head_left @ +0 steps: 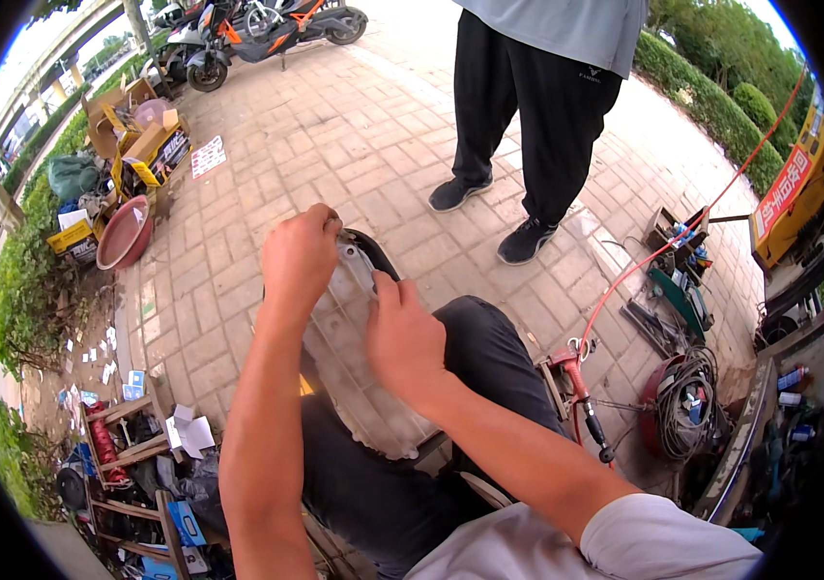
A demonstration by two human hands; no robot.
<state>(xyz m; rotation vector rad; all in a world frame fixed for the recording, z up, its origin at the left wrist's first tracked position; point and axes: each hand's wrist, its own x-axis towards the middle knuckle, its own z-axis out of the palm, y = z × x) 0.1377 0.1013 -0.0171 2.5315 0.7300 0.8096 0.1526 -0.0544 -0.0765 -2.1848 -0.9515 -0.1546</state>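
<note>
A grey-white plastic panel point(349, 372) with a ribbed inner face and a black rim rests on my lap, tilted away from me. My left hand point(298, 253) grips its far top edge with the fingers curled over the rim. My right hand point(402, 338) presses flat on the panel's right side, thumb up along the edge. My black trousers point(489, 353) lie under the panel.
A person in black trousers and dark shoes point(526, 240) stands just ahead on the brick paving. A red hose tool point(581, 387), coiled cables point(682, 401) and tools lie at right. Cardboard boxes point(136, 135), a pink basin point(125, 232) and a wooden crate point(127, 449) crowd the left. Motorbikes point(257, 34) are parked far back.
</note>
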